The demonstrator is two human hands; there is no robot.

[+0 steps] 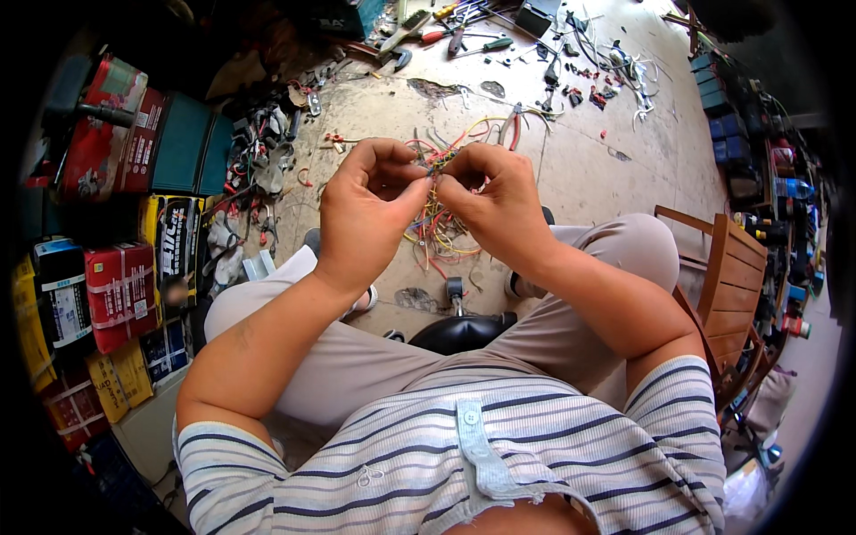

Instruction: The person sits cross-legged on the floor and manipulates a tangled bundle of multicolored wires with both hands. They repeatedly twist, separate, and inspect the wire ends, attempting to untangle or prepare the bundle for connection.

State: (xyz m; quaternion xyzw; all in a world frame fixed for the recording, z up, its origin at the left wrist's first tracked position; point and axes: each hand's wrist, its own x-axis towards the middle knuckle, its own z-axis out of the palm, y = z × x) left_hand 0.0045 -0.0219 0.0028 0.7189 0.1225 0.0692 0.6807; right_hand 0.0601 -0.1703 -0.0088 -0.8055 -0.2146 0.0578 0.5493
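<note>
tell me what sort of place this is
Probably a small repair workshop: coloured wires and hand tools lie on the floor, and boxes are stacked at the left.

The left hand (pixel 367 209) and right hand (pixel 501 207) hold curled fingers close together, thumbs pointing inward

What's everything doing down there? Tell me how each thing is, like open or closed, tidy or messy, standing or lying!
Left hand: thumb and finger pinched, detail too small to tell
Right hand: also pinched, close beside the left
Wires: loose, tangled on the floor
Red-handled pliers: lying on the floor
Green-handled screwdriver: lying down
Red box: closed, strapped
Wooden chair: standing
</note>
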